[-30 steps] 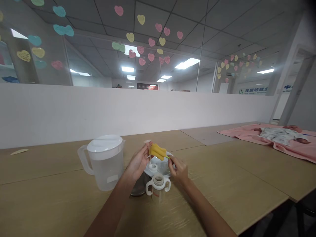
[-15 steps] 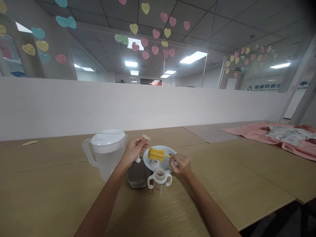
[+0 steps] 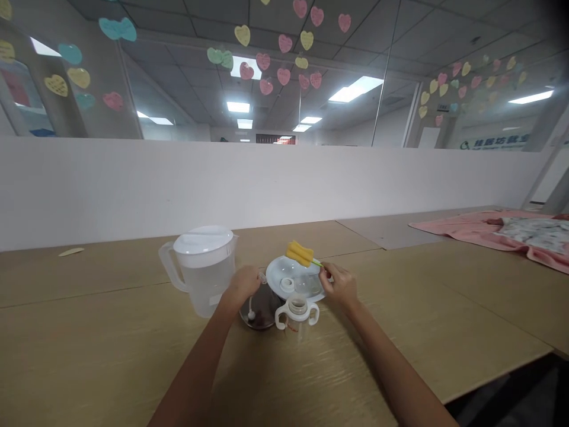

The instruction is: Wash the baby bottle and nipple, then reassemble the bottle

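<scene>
My left hand is closed on a clear bottle teat. A thin straw with a white ball end hangs below that hand, over a dark round dish. Between its fingers my right hand pinches the green stick of a yellow sponge brush, raised over the far rim of a white bowl. In the bowl lie a white bottle ring and a clear cover. A two-handled baby bottle, its top uncovered, stands upright in front of the bowl.
A lidded clear pitcher holding water stands left of my left hand. Pink cloth with a patterned fabric item is spread at the far right. A flat pale piece lies far left. A white wall bounds the table's back.
My left hand has lowered and turned the teat, bringing it toward the dark dish. The sponge brush has lifted and tilted away from the bowl's middle. The view has shifted slightly.
</scene>
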The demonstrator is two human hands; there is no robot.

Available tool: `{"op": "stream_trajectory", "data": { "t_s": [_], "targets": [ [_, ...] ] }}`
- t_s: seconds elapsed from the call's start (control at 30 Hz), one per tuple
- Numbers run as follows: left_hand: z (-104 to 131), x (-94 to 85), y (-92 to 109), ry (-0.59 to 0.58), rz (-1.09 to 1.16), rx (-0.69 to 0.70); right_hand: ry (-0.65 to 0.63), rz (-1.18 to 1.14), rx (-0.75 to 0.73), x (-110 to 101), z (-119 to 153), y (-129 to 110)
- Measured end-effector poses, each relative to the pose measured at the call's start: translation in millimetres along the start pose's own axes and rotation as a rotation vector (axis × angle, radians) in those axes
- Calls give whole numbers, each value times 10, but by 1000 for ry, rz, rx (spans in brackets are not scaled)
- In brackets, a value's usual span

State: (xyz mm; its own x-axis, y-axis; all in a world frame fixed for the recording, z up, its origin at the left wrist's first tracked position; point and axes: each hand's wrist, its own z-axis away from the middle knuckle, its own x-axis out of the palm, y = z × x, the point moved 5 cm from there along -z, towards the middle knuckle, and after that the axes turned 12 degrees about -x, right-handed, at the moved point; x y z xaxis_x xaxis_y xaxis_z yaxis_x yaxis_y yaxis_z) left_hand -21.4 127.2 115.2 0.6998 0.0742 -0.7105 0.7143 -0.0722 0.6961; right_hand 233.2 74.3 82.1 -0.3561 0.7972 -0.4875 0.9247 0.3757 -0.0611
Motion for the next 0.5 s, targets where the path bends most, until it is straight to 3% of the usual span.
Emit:
{"op": "stream_trajectory", "data": {
  "t_s": [0.13, 0.23, 0.33, 0.5],
  "targets": [
    [-3, 9, -35, 85, -152, 1, -31, 25, 13, 34, 7, 6],
    [52, 52, 51, 86, -242, 23, -58, 62, 68, 78, 20, 74],
    [168, 179, 280, 26, -309, 130, -56, 70, 109, 106, 33, 145],
    [374, 550, 663, -142, -352, 396, -92, 84, 135, 155, 46, 144]
  ]
}}
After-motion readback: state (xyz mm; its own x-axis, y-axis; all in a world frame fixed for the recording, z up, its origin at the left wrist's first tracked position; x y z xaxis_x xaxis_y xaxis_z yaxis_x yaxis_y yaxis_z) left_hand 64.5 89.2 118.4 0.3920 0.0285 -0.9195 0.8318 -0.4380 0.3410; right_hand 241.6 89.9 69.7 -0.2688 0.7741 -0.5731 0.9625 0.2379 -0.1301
